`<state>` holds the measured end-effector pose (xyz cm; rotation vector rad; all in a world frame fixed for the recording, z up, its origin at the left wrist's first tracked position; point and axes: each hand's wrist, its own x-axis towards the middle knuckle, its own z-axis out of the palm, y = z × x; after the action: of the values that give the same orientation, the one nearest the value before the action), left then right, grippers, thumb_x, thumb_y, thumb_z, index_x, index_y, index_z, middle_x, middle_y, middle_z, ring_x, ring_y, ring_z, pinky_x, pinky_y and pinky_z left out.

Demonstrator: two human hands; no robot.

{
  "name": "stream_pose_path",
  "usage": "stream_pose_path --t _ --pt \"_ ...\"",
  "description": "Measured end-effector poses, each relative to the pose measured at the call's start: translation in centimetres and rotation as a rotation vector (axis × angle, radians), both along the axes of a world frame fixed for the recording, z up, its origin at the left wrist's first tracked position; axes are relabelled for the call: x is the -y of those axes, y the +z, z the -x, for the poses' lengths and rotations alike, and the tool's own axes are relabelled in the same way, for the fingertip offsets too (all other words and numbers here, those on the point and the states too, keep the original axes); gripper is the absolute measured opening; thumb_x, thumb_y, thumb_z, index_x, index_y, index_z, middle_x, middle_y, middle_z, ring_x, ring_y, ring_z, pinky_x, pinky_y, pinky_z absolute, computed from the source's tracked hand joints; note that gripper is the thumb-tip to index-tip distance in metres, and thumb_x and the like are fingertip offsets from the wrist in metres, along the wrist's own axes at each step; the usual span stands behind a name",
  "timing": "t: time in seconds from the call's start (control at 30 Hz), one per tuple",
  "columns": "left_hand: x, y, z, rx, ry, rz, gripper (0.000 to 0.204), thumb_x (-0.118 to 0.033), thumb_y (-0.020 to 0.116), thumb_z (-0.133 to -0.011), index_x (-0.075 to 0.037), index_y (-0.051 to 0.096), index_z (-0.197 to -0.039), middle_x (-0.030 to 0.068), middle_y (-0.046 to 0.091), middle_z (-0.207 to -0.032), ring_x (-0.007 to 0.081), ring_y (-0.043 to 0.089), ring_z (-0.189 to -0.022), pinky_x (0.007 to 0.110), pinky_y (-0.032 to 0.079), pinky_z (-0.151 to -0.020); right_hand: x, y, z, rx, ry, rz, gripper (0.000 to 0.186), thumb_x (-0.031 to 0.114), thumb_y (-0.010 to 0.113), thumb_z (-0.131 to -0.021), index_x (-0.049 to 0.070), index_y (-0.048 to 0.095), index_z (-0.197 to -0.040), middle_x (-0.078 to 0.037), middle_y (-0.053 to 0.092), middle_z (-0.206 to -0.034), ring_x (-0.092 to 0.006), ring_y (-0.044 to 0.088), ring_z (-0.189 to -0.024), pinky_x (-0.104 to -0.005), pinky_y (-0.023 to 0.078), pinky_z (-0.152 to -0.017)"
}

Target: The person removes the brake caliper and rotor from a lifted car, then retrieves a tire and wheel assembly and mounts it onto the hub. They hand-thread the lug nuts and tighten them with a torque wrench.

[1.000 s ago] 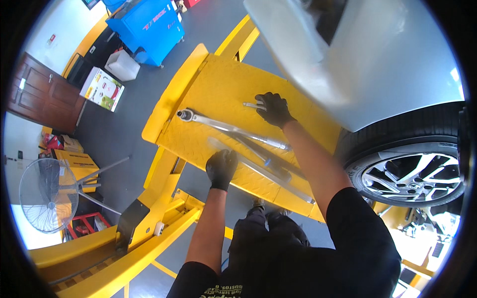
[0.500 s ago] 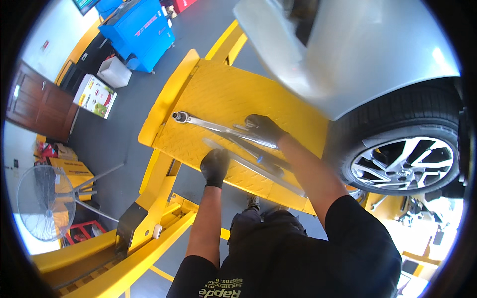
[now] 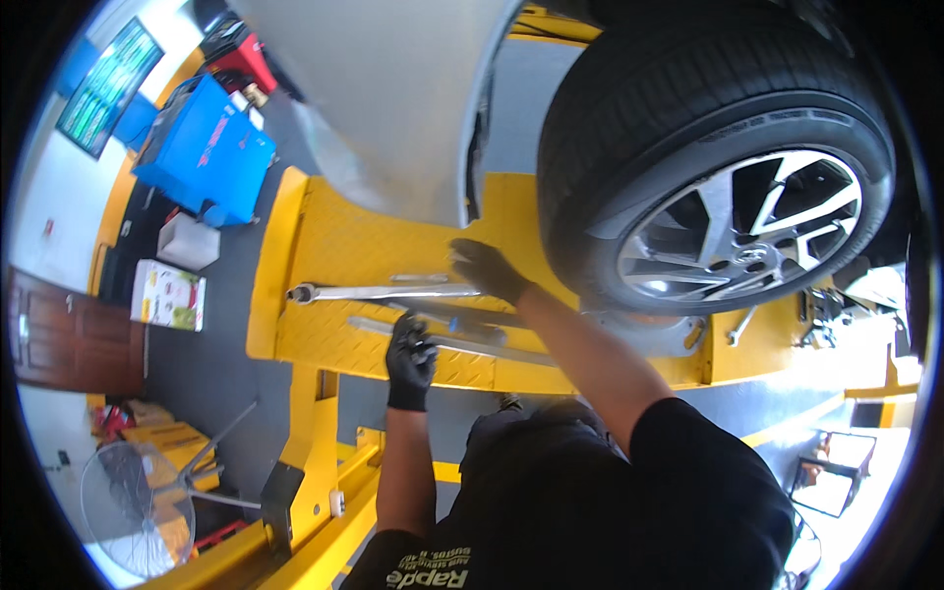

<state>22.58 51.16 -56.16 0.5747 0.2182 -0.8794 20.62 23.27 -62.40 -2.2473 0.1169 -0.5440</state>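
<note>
My left hand (image 3: 411, 364), in a black glove, is raised at the near edge of the yellow platform with its fingers curled round something small and shiny that I cannot make out. My right hand (image 3: 489, 270), also gloved, hovers with stretched fingers beside the handle end of a long torque wrench (image 3: 393, 292). A short metal tool (image 3: 420, 278) lies just beyond that wrench, near my right fingertips. Closer to me is a long grey bar (image 3: 492, 350), partly behind my left hand. Between wrench and bar is a dark tool with a blue mark (image 3: 453, 324).
The yellow treadplate platform (image 3: 339, 221) carries a silver car (image 3: 393, 108) with a large wheel (image 3: 728, 216) at right. A wrench (image 3: 739, 327) lies below the tyre. At left stand a blue cabinet (image 3: 206, 147), a white box (image 3: 169, 295) and a fan (image 3: 138, 506).
My view has swung toward the wheel. My right hand has let go of the short metal tool, which now lies on the platform. My left hand has turned upward, fingers curled.
</note>
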Motion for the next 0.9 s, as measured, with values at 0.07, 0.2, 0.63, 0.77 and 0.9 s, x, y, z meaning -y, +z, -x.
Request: stream_pose_path --t 0.07,0.2,0.63,0.77,0.9 --pt "0.7 0.2 0.7 0.034 -0.013 -0.029 0.02 -0.018 0.059 -0.107 -0.009 0.063 -0.124 0.0013 0.063 -0.084 0.0063 0.049 -0.058 0.02 0.04 -0.048 -1.0 7.0 3.0 -0.137 -0.013 -0.288 0.045 0.019 0.073 -0.095 0.001 0.063 -0.135 -0.022 0.067 -0.136 -0.0362 0.064 -0.127 -0.0422 0.05 -0.106" --pt "3.8 4.4 2.9 0.103 -0.089 -0.111 0.01 -0.013 0.062 -0.104 -0.01 0.065 -0.112 0.0016 0.067 -0.089 0.0049 0.049 -0.06 0.019 0.036 -0.048 -1.4 7.7 9.1 -0.074 -0.002 -0.159 0.043 0.015 0.076 -0.093 0.001 0.064 -0.131 -0.019 0.069 -0.127 -0.0317 0.067 -0.118 -0.0389 0.052 -0.099" --pt "12.9 15.7 14.6 0.708 -0.546 -0.27 0.028 -0.027 0.067 -0.104 -0.004 0.069 -0.121 0.0044 0.074 -0.103 0.0071 0.062 -0.068 0.022 0.047 -0.059 -3.1 23.9 29.2 -0.145 -0.288 -0.338 0.041 0.008 0.082 -0.09 -0.002 0.065 -0.125 -0.015 0.072 -0.112 -0.0232 0.073 -0.097 -0.0341 0.057 -0.084" --pt "16.2 17.7 17.9 0.705 -0.723 -0.363 0.026 -0.024 0.071 -0.103 -0.003 0.071 -0.118 0.0036 0.074 -0.101 0.0081 0.062 -0.067 0.023 0.049 -0.061 -2.4 24.3 33.9 -0.011 -0.413 -0.393 0.037 0.007 0.08 -0.092 -0.002 0.065 -0.125 -0.015 0.072 -0.112 -0.0225 0.073 -0.098 -0.0338 0.057 -0.085" --pt "19.0 18.0 21.9 0.954 -0.755 -0.314 0.034 -0.033 0.07 -0.103 -0.003 0.07 -0.119 0.0013 0.067 -0.08 0.0085 0.062 -0.061 0.022 0.046 -0.058 -0.8 25.8 38.4 0.026 -0.426 -0.649 0.032 0.004 0.078 -0.094 -0.002 0.065 -0.124 -0.015 0.073 -0.108 -0.0208 0.073 -0.097 -0.034 0.057 -0.084"
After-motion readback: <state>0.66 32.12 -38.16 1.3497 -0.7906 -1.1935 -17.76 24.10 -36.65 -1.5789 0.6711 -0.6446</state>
